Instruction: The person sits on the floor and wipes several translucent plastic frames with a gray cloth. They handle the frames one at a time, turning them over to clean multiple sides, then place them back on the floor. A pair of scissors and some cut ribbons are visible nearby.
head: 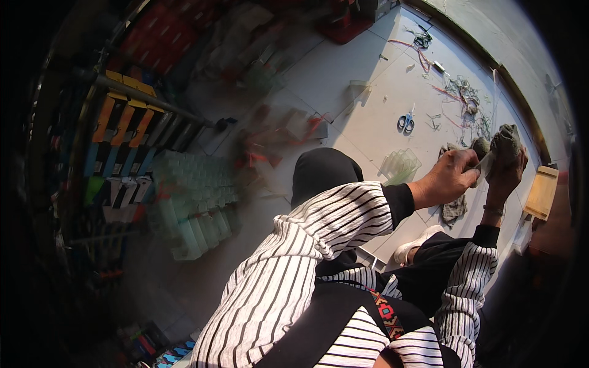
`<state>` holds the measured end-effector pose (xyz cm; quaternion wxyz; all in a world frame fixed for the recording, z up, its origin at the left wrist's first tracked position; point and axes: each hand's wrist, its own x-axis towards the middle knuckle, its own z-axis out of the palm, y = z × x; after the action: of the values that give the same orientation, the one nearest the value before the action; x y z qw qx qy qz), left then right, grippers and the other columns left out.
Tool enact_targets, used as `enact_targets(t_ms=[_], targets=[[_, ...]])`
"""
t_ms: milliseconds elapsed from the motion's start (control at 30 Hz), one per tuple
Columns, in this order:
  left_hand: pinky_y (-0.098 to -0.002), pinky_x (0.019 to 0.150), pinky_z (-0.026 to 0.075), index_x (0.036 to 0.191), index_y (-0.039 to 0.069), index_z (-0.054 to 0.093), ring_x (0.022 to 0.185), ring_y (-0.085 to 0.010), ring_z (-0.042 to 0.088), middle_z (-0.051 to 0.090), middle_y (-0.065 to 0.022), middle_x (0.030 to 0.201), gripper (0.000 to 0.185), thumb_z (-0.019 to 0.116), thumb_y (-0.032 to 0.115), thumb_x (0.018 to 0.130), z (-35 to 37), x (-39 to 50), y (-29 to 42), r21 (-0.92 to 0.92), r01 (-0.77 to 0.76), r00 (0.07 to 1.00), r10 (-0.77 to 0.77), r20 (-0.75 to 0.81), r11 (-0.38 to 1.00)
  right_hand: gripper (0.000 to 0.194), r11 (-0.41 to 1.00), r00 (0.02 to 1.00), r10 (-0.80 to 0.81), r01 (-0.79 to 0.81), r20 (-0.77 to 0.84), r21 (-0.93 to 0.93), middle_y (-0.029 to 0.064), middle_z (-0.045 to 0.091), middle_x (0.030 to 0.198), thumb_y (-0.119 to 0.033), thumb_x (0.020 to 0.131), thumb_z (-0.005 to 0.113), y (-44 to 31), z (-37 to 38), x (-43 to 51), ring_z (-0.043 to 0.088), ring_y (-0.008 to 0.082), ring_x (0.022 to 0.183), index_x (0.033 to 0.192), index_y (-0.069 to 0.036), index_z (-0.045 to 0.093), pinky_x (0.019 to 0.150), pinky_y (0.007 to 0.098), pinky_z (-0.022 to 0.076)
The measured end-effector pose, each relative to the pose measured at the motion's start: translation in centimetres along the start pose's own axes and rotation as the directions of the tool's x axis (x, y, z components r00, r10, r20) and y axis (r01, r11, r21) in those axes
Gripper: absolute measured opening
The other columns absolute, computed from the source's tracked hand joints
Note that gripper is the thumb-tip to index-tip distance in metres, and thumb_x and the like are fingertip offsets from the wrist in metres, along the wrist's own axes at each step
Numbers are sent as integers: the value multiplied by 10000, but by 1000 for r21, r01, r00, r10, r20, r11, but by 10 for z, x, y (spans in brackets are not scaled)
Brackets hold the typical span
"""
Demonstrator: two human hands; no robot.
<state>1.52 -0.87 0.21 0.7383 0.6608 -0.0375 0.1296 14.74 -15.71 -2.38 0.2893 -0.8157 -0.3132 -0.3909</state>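
My left hand (448, 177) is closed, with thumb and fingers pinching a thin translucent strip (484, 163) that spans to my right hand. My right hand (508, 177) grips a bunched grey-brown fabric piece (505, 140), which rises above the fingers. A smaller rounded grey bundle (481, 146) shows just behind the left fingertips; its contact with either hand is unclear. Below the hands, a grey cloth (454, 211) lies on the floor tiles, partly covered by the left hand. Clear plastic pieces (402, 165) lie left of it, and scissors with blue-and-black handles (406, 124) lie farther off.
Thread scraps (469, 101) and a dark tangled cord (422, 40) litter the sunlit tiles. A wooden block (542, 193) stands at the right. On the left are stacked translucent containers (198, 198) and shelved boxes (124, 119). My shoe (416, 244) rests below the hands.
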Motion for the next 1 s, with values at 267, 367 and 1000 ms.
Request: enact_targets(t_ms=[267,367,1000], targets=[[-282,617,451,800,-74,547,639,-146,558,580,-118,662,159,531,81,773,-2,-3,4,-86,34,998,-38,-41,996,443,617,776,405,-622,483,482,49,560,1041,-136,792,671,0,-12,13,539,120,932,1174,-41,466,817,261,448],[-304,610,450,811,-70,552,640,-163,562,571,-128,651,166,534,89,770,-6,-7,8,56,44,999,-45,16,997,464,415,717,387,-697,580,585,43,556,1048,-148,779,682,6,-14,11,540,125,940,1173,-45,461,819,263,453],[-288,500,485,1232,101,314,632,-197,580,512,-114,1033,383,275,378,970,-12,1,-4,-432,523,852,-455,257,735,512,960,973,-26,-40,231,278,73,534,1070,-27,613,694,-59,-4,2,605,275,860,1099,-131,572,709,340,515]])
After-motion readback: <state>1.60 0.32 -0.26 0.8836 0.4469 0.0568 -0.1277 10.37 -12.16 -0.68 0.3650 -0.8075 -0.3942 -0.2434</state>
